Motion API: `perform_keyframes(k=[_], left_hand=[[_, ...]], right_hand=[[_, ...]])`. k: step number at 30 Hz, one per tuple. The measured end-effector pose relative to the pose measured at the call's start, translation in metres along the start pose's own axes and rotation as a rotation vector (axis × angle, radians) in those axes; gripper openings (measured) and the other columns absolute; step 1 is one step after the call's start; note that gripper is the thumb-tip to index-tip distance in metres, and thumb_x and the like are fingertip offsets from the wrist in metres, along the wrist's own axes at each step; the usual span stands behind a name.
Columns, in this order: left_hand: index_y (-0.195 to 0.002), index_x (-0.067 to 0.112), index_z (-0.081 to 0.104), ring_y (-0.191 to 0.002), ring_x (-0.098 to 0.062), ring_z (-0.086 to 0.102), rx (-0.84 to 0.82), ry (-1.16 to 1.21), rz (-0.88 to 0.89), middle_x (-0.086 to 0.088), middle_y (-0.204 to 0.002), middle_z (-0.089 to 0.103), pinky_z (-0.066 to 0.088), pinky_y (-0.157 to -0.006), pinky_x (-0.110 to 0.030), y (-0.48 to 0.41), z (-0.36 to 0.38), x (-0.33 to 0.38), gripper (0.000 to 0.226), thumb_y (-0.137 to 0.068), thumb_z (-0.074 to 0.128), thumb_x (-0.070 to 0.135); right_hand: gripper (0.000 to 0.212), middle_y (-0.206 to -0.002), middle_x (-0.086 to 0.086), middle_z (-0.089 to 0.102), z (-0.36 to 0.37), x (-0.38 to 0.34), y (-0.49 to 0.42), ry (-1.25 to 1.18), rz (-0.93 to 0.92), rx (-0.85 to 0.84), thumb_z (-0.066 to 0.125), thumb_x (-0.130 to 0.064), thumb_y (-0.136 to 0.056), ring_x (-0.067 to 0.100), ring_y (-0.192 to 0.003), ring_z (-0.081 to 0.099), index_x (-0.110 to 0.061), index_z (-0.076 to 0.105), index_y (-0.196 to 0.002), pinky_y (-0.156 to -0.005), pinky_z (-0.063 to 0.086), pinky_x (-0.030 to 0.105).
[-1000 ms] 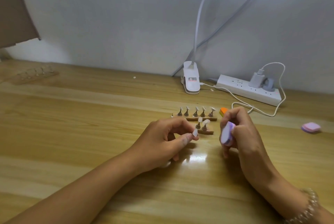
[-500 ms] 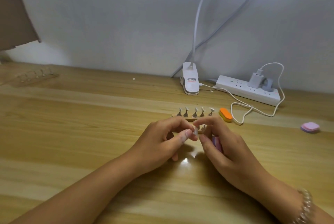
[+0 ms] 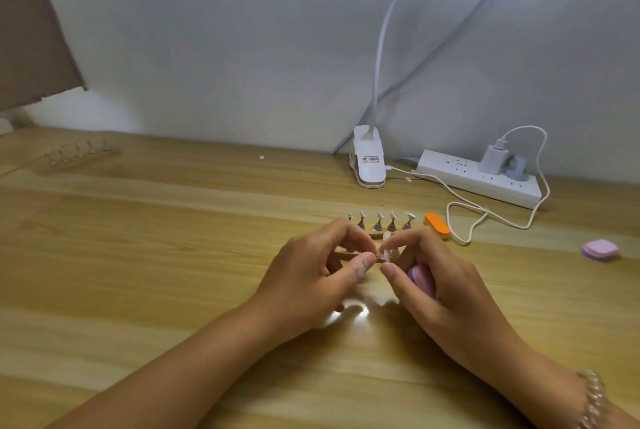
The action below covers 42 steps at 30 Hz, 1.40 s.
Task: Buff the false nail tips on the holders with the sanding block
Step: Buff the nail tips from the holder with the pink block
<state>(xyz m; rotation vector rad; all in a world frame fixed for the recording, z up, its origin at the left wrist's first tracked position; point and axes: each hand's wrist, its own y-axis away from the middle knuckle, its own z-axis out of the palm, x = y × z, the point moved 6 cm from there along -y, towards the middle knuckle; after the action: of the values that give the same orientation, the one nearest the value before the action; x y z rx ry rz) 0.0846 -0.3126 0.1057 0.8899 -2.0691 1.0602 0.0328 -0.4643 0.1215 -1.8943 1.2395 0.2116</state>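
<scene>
My left hand (image 3: 311, 276) pinches a small holder with a white false nail tip (image 3: 385, 255) between thumb and forefinger. My right hand (image 3: 436, 286) meets it from the right, thumb and forefinger touching the same tip, while its other fingers keep a pink and purple sanding block (image 3: 420, 278) tucked in the palm. Just behind my fingers a wooden strip carries a row of several nail tips on holders (image 3: 381, 222). A second strip lies under my fingers, mostly hidden.
An orange buffer block (image 3: 437, 225) lies right of the row. A pink block (image 3: 600, 250) sits at the far right. Behind are a white clip lamp base (image 3: 369, 162), a power strip (image 3: 481, 179) with a looping white cable (image 3: 467, 221), and another holder strip (image 3: 79, 153) far left.
My right hand came left from holding the sanding block upright, tucked the block into its palm and brought thumb and forefinger onto the nail tip held by my left hand. The orange block became visible.
</scene>
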Motion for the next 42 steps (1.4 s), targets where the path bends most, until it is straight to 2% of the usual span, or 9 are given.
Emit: perform_keyframes(k=[4, 7, 9, 13, 18, 21, 28, 36, 42], left_hand=[[-0.102, 0.033, 0.056, -0.079, -0.005, 0.051, 0.287, -0.28, -0.104, 0.019, -0.102, 0.056, 0.045, -0.069, -0.021, -0.001, -0.023, -0.005, 0.026, -0.083, 0.072, 0.041], [-0.106, 0.033, 0.054, -0.1, -0.007, 0.05, 0.204, -0.346, -0.274, 0.019, -0.109, 0.053, 0.043, -0.089, -0.028, -0.003, -0.024, -0.017, 0.034, -0.081, 0.074, 0.042], [-0.105, 0.037, 0.053, -0.106, -0.007, 0.05, 0.116, -0.439, -0.318, 0.021, -0.108, 0.055, 0.038, -0.091, -0.03, -0.003, -0.019, -0.02, 0.031, -0.082, 0.071, 0.047], [-0.103, 0.042, 0.056, -0.103, -0.001, 0.05, 0.055, -0.477, -0.304, 0.023, -0.104, 0.057, 0.027, -0.085, -0.027, -0.003, -0.014, -0.019, 0.025, -0.084, 0.067, 0.052], [-0.097, 0.038, 0.063, -0.094, 0.0, 0.051, 0.038, -0.384, -0.237, 0.019, -0.095, 0.058, 0.039, -0.093, -0.031, -0.002, -0.012, -0.013, 0.02, -0.081, 0.073, 0.044], [-0.096, 0.036, 0.065, -0.093, -0.002, 0.052, 0.037, -0.343, -0.208, 0.017, -0.094, 0.058, 0.045, -0.09, -0.033, -0.002, -0.011, -0.01, 0.019, -0.08, 0.076, 0.037], [-0.094, 0.036, 0.065, -0.088, 0.0, 0.051, 0.011, -0.326, -0.141, 0.018, -0.092, 0.057, 0.046, -0.086, -0.031, -0.001, -0.007, -0.004, 0.02, -0.079, 0.077, 0.035], [-0.092, 0.041, 0.061, -0.088, 0.0, 0.05, 0.01, -0.353, -0.098, 0.017, -0.093, 0.058, 0.044, -0.084, -0.029, -0.001, -0.005, -0.001, 0.02, -0.078, 0.075, 0.037], [-0.095, 0.041, 0.061, -0.088, 0.002, 0.048, 0.028, -0.451, -0.021, 0.02, -0.091, 0.055, 0.036, -0.084, -0.023, -0.001, -0.003, 0.003, 0.02, -0.078, 0.073, 0.04]], right_hand=[[0.022, -0.065, -0.014, 0.056, -0.006, 0.002, 0.0, 0.036, 0.039, 0.071, 0.068, -0.012, -0.088, 0.012, -0.057, 0.055, -0.021, 0.058, -0.105, -0.054, 0.046, 0.032], [0.022, -0.064, -0.016, 0.054, -0.007, 0.002, 0.001, 0.102, 0.052, 0.089, 0.069, -0.013, -0.086, 0.01, -0.057, 0.054, -0.022, 0.06, -0.104, -0.054, 0.048, 0.034], [0.023, -0.063, -0.019, 0.052, -0.007, 0.001, 0.001, 0.149, 0.064, 0.092, 0.07, -0.013, -0.085, 0.01, -0.055, 0.052, -0.022, 0.061, -0.104, -0.054, 0.049, 0.04], [0.024, -0.061, -0.021, 0.049, -0.007, 0.001, 0.001, 0.218, 0.088, 0.097, 0.071, -0.014, -0.084, 0.012, -0.053, 0.047, -0.024, 0.062, -0.104, -0.052, 0.049, 0.041], [0.025, -0.06, -0.019, 0.046, -0.008, 0.001, 0.002, 0.282, 0.097, 0.09, 0.07, -0.018, -0.083, 0.008, -0.051, 0.04, -0.027, 0.06, -0.104, -0.049, 0.047, 0.036], [0.025, -0.06, -0.021, 0.043, -0.006, -0.001, 0.002, 0.313, 0.081, 0.066, 0.07, -0.019, -0.084, 0.006, -0.051, 0.038, -0.028, 0.06, -0.105, -0.047, 0.045, 0.035], [0.026, -0.066, -0.016, 0.054, -0.004, -0.004, 0.003, 0.376, 0.07, 0.044, 0.07, -0.02, -0.086, 0.017, -0.054, 0.054, -0.03, 0.061, -0.108, -0.046, 0.048, 0.037], [0.034, -0.066, -0.014, 0.058, -0.002, -0.006, 0.004, 0.386, 0.021, 0.015, 0.072, -0.024, -0.083, 0.012, -0.054, 0.054, -0.032, 0.06, -0.114, -0.045, 0.046, 0.032], [0.017, -0.073, -0.011, 0.064, -0.001, -0.013, 0.004, 0.374, -0.061, -0.001, 0.068, -0.029, -0.086, 0.014, -0.056, 0.061, -0.028, 0.063, -0.103, -0.044, 0.05, 0.036]])
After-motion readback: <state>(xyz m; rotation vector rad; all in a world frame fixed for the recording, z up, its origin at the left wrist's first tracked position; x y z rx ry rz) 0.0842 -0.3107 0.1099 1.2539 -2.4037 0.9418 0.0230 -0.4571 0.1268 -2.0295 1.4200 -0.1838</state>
